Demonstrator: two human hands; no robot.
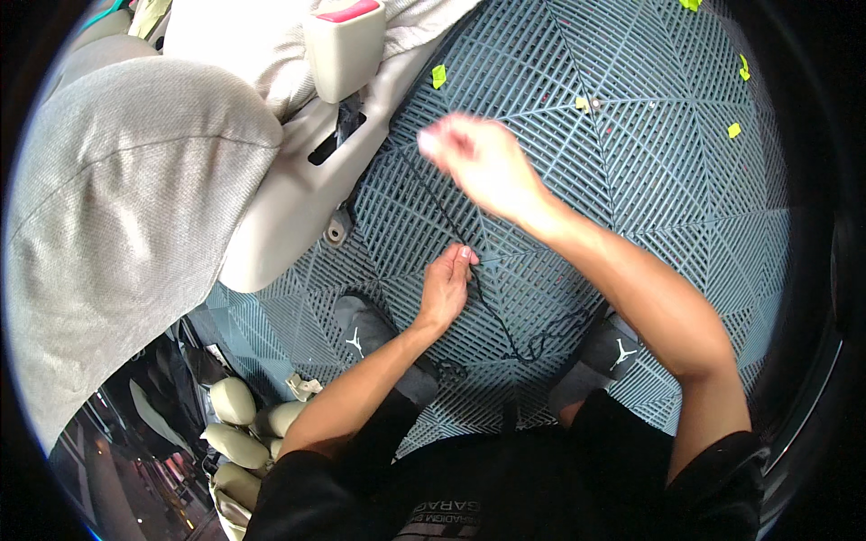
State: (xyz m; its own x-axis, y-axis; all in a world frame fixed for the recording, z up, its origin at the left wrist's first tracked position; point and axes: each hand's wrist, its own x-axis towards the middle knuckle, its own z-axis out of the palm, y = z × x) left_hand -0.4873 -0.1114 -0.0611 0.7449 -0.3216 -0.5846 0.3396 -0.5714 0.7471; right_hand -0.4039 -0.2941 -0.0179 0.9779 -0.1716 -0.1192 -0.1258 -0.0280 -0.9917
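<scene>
"Two bare hands work above a grey-blue floor mat point(649, 171). Where does the dark cord point(488, 308) lie?"

"Across the mat, pinched in the fingers of the left hand point(445, 281), the nearer one."

"And the right hand point(492, 164)?"

"Blurred, farther forward, right of the cord's far stretch; whether its fingers hold anything, I cannot tell. The cord's long axis slants from forward left, near the seat point(153, 180), back toward the right shoe point(606, 356)."

Grey fabric seat point(135, 180), beige buckle point(345, 56) with red button point(347, 10), blue-grey slatted floor tiles point(667, 180), scattered yellow-green scraps point(439, 77)
</scene>
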